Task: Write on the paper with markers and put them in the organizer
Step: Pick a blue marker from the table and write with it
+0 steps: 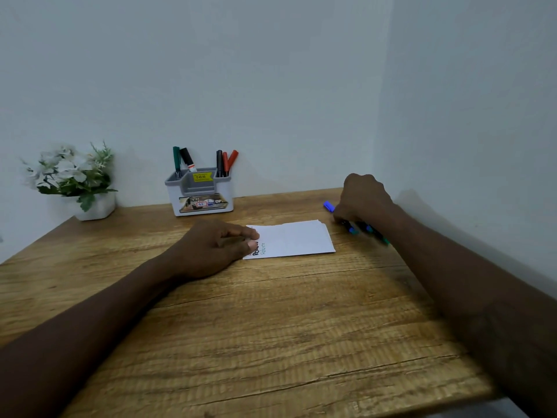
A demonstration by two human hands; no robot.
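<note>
Head view — wooden table (271, 327) set into a corner of pale walls.

Paper (297, 238): a small white stack lying flat near the table's middle, edges slightly fanned at the far right corner. Black and green writing (259, 249) shows at its near left end, partly covered by fingers.

Left hand (215, 247): palm down on the table, fingers curled, fingertips pressing the paper's left end. It holds nothing else.

Right hand (363, 200): knuckles up, just right of the paper, closed down over loose markers (363, 230) lying on the table. A blue marker end (328, 206) sticks out to the left of the hand; blue and green ends show under the fingers toward the near side. How many lie there, and whether any is actually gripped, cannot be told — the hand covers them and the area is blurred.

Organizer (200, 194): grey-and-white holder at the back, against the wall, well apart from the paper. Yellow price sticker on the middle compartment, printed label on the front. Left compartment holds a green marker (176, 159) and a black one (187, 158), leaning. Right compartment holds a black marker (219, 162) and two red ones (231, 159).

Plant (73, 176): white flowers in a white pot, far left corner, beside the organizer but apart from it.
</note>
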